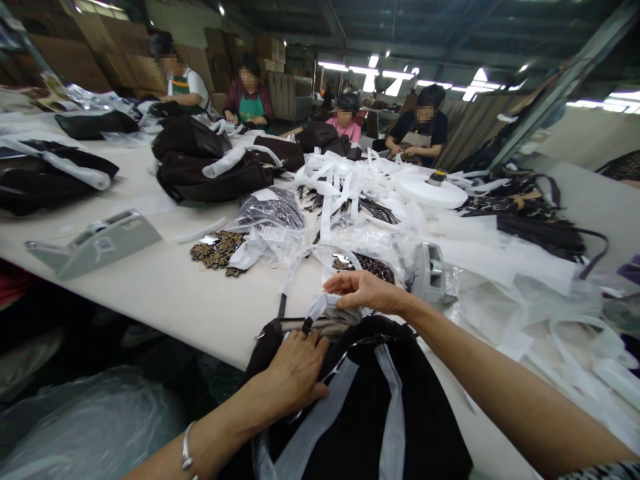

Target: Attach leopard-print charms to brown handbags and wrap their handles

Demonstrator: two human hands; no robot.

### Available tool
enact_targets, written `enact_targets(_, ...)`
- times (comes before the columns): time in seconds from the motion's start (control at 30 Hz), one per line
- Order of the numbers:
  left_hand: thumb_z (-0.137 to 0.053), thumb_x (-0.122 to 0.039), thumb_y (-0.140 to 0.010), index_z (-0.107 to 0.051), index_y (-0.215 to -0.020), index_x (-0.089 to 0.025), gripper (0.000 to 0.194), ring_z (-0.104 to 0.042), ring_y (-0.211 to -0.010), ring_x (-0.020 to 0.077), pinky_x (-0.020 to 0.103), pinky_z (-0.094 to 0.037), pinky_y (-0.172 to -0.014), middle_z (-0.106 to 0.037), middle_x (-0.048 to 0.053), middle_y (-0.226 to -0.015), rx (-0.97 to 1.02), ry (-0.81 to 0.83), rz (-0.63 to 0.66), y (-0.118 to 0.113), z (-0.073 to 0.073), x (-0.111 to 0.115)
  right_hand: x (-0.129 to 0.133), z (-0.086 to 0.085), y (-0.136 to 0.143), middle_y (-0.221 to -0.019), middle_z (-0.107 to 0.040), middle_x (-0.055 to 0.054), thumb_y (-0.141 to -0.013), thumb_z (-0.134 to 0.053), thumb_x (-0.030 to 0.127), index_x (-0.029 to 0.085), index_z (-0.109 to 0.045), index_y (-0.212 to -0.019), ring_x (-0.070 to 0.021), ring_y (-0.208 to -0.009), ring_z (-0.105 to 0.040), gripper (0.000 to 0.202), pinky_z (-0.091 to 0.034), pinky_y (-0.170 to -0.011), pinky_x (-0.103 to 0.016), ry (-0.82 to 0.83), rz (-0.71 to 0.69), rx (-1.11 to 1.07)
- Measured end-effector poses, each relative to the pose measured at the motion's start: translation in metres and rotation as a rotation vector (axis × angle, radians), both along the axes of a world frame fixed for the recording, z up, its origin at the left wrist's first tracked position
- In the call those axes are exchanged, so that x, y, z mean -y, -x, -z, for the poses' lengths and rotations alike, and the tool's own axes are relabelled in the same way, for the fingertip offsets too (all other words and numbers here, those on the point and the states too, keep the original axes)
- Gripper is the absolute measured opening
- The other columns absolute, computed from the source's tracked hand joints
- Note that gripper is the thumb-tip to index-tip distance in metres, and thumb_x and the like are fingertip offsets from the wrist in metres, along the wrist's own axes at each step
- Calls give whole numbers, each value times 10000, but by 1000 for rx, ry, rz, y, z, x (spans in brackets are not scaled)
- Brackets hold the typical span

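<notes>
A black bag (425, 413) with white-wrapped straps lies at the table's near edge, its beige-lined opening facing away from me. My left hand (296, 370) rests on the bag's upper edge, fingers bent by a black strap end; whether they grip it is hard to tell. Just beyond, my right hand (367, 292) reaches over the opening, thumb and fingers around a white-wrapped strap (320, 305). Part of that strap is hidden by the fingers.
A grey tape dispenser (107, 241) stands at left, another (433, 273) at right. Dark bags (200, 167), patterned pieces (220, 252) and white strips (345, 177) cover parts of the table (200, 313). Several people sit across it.
</notes>
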State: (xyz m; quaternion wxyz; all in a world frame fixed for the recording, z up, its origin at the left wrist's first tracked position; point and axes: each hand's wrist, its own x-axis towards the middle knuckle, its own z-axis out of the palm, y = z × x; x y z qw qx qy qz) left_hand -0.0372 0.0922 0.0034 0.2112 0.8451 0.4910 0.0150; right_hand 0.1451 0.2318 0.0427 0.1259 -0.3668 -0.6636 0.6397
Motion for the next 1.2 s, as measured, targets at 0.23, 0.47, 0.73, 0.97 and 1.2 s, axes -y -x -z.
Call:
enact_targets(0.23,-690,-283,-726,-519,-1260,-213,566,-579,-1087,302,415,-460,-914,-622,105,-1191,99,39,20,3,5,-21,2,-1,0,-1142,-677,-96,-678,-755,224,161,-661,-1113,-200,-1094,-609,450,-460,-966,-350,4,33,-11)
enact_targets(0.47,-581,-218,-812,-590,-1012,-190,203,-658,-897,262,353,-499,-796,-685,74,-965,107,74,9,-9,-21,2,-9,-5,-7,-1120,-689,-72,-660,-782,226,177,-668,-1109,-183,-1028,-632,466,-472,-930,-314,39,76,-63)
enact_targets(0.73,-535,-131,-874,-564,-948,-196,103,-652,-728,217,341,-511,-692,-684,36,-868,62,-132,107,-20,-77,40,1,-46,1,-891,-687,-6,-669,-775,182,159,-666,-1086,-87,-721,-596,432,-471,-657,-196,93,-235,-46)
enact_targets(0.97,-583,-189,-870,-574,-933,-209,67,-656,-688,204,306,-518,-602,-696,17,-848,140,-189,72,-11,-101,33,23,-119,9,-850,-676,14,-668,-717,124,179,-670,-1075,-97,-708,-593,413,-452,-598,-180,-169,-464,160)
enact_targets(1.2,-572,-148,-832,-581,-1043,-163,212,-680,-811,269,376,-561,-694,-704,90,-924,-20,-441,125,-17,-85,39,58,-155,24,-938,-696,2,-743,-679,165,200,-669,-1107,-109,-778,-611,366,-473,-670,-188,-201,-414,113)
